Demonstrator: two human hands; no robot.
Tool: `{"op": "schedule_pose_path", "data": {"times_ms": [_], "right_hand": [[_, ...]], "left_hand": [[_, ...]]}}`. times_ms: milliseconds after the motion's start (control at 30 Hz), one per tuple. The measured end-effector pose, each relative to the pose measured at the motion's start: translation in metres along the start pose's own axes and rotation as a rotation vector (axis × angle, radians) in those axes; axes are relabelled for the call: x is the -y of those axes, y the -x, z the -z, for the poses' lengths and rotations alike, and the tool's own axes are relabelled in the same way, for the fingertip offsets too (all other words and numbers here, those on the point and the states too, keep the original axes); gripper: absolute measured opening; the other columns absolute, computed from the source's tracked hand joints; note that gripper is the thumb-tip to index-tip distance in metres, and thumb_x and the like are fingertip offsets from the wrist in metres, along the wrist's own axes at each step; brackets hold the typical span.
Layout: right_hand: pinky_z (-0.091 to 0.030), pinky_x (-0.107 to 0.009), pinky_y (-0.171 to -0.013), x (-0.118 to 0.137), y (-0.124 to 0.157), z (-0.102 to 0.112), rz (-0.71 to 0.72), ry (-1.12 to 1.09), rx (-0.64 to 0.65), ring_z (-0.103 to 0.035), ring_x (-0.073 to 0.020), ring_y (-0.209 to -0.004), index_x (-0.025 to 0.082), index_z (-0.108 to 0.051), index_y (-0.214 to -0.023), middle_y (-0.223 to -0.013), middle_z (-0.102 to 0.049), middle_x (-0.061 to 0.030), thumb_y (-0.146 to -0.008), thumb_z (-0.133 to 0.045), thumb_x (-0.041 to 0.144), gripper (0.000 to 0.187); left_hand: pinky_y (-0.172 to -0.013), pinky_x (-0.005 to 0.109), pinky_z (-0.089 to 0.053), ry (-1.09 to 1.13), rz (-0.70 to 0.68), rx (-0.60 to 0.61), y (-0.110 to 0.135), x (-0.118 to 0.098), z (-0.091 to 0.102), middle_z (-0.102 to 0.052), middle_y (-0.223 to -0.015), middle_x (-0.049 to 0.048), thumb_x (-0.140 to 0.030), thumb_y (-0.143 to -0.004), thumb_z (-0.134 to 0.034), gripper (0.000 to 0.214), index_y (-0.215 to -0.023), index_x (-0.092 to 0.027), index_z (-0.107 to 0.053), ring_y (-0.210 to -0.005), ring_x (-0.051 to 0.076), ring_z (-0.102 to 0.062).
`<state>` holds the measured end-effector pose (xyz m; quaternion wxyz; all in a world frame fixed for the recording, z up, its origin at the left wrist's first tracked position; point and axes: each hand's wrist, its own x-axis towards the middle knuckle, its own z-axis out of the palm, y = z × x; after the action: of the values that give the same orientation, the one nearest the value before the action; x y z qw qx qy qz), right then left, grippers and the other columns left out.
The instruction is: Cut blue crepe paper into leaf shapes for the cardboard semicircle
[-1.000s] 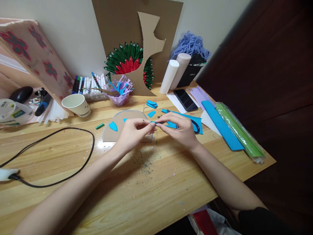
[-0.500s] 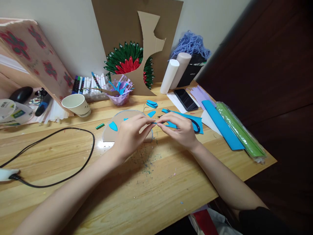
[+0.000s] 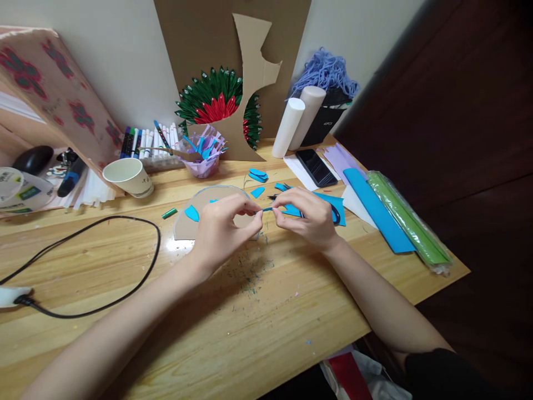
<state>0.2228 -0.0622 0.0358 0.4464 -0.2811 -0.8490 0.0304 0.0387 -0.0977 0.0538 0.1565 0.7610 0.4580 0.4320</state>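
Note:
A small blue paper piece (image 3: 267, 209) is stretched between my two hands above the table, seen nearly edge-on. My left hand (image 3: 227, 225) pinches its left end between thumb and fingers, and my right hand (image 3: 306, 218) pinches the right end. Under my left hand lies a rounded cardboard piece (image 3: 183, 229), partly covered, with a blue petal-shaped cutout (image 3: 192, 213) on it. Beyond my fingers are another blue cutout (image 3: 257, 192) and a small stack of blue cutouts (image 3: 258, 175). Scissors (image 3: 335, 214) lie on blue paper (image 3: 342, 206) behind my right hand, partly hidden.
A paper cup (image 3: 128, 176), markers (image 3: 152, 141) and a purple bowl of paper scraps (image 3: 202, 166) stand at the back left. A phone (image 3: 316, 168), white rolls (image 3: 289, 128) and a green packet (image 3: 408, 222) are on the right. A black cable (image 3: 158, 244) loops at left.
My fingertips have drawn slightly apart, so more of the blue paper piece shows between them. Both hands still pinch it. The view has shifted a little.

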Motion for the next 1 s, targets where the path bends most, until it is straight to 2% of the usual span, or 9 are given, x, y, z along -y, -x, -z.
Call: {"op": "schedule_pose_path", "data": {"times_ms": [133, 367, 533, 667, 1000], "right_hand": [[-0.05, -0.032, -0.068, -0.003, 0.0, 0.002, -0.05, -0.02, -0.001, -0.062, -0.017, -0.071, 0.021, -0.06, -0.08, -0.075, -0.066, -0.0027, -0.078, -0.057, 0.014, 0.008], [-0.05, -0.031, -0.065, -0.007, -0.001, 0.007, -0.171, -0.052, -0.063, -0.061, -0.0167, -0.071, 0.021, -0.062, -0.079, -0.075, -0.065, -0.0023, -0.077, -0.06, 0.014, 0.008], [-0.051, -0.033, -0.073, -0.001, -0.001, 0.005, -0.118, -0.152, 0.024, -0.063, -0.0173, -0.08, 0.021, -0.064, -0.089, -0.085, -0.067, -0.0041, -0.077, -0.063, 0.017, 0.013], [-0.051, -0.032, -0.072, 0.003, -0.001, 0.002, -0.117, -0.187, 0.038, -0.062, -0.0165, -0.077, 0.022, -0.065, -0.085, -0.08, -0.067, -0.0028, -0.079, -0.061, 0.016, 0.01], [-0.051, -0.032, -0.069, 0.005, 0.0, 0.002, -0.071, -0.169, 0.029, -0.062, -0.0167, -0.076, 0.023, -0.064, -0.086, -0.08, -0.067, -0.0014, -0.076, -0.061, 0.012, 0.016]], "left_hand": [[-0.062, 0.024, -0.047, 0.043, 0.086, 0.027, -0.001, -0.001, 0.001, -0.066, -0.069, 0.0012, -0.017, -0.077, -0.059, 0.006, -0.073, -0.018, -0.064, -0.065, 0.013, -0.059], [-0.063, 0.024, -0.048, 0.1, 0.151, -0.001, -0.002, -0.002, 0.003, -0.067, -0.072, 0.0015, -0.018, -0.076, -0.06, 0.005, -0.075, -0.017, -0.066, -0.066, 0.012, -0.059], [-0.062, 0.023, -0.047, 0.114, 0.164, 0.033, -0.001, -0.002, 0.003, -0.068, -0.071, 0.0022, -0.017, -0.076, -0.061, 0.006, -0.073, -0.016, -0.066, -0.064, 0.012, -0.059], [-0.061, 0.023, -0.049, 0.184, 0.184, 0.076, 0.001, 0.002, -0.002, -0.069, -0.072, 0.0024, -0.019, -0.077, -0.061, 0.007, -0.076, -0.016, -0.067, -0.064, 0.012, -0.061], [-0.051, 0.022, -0.048, 0.467, 0.466, 0.235, -0.004, 0.009, -0.006, -0.07, -0.068, 0.004, -0.029, -0.073, -0.065, 0.016, -0.073, -0.014, -0.069, -0.058, 0.013, -0.062]]}}
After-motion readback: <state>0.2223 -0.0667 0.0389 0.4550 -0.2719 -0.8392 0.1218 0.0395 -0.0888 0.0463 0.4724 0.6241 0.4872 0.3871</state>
